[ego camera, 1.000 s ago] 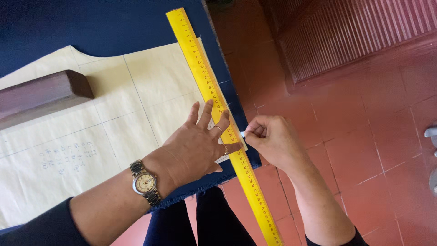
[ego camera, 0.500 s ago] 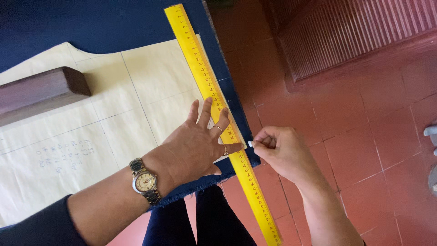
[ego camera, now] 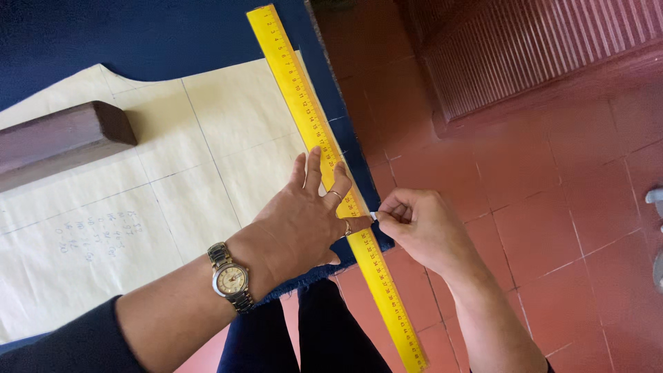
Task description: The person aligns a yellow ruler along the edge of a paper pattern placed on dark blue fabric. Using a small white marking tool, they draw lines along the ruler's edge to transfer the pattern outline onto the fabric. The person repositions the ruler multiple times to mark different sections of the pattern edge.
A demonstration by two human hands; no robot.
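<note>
My left hand (ego camera: 304, 214) lies flat, fingers spread, pressing a long yellow ruler (ego camera: 297, 90) onto dark blue fabric (ego camera: 138, 34). The ruler runs diagonally along the right edge of a cream paper pattern (ego camera: 228, 138) laid on the fabric. My right hand (ego camera: 421, 228) pinches a small white piece of chalk (ego camera: 373, 215) whose tip touches the ruler's right edge near the fabric's corner. A wristwatch (ego camera: 230, 278) sits on my left wrist.
A dark wooden block (ego camera: 62, 138) weighs the pattern down at the left. Faint pencil lines and notes mark the paper. Red floor tiles (ego camera: 539, 207) lie to the right, and my dark trouser legs (ego camera: 311, 331) show below the fabric's edge.
My right hand with the chalk has slid a little down along the ruler's right edge. The left hand and ruler have stayed in place.
</note>
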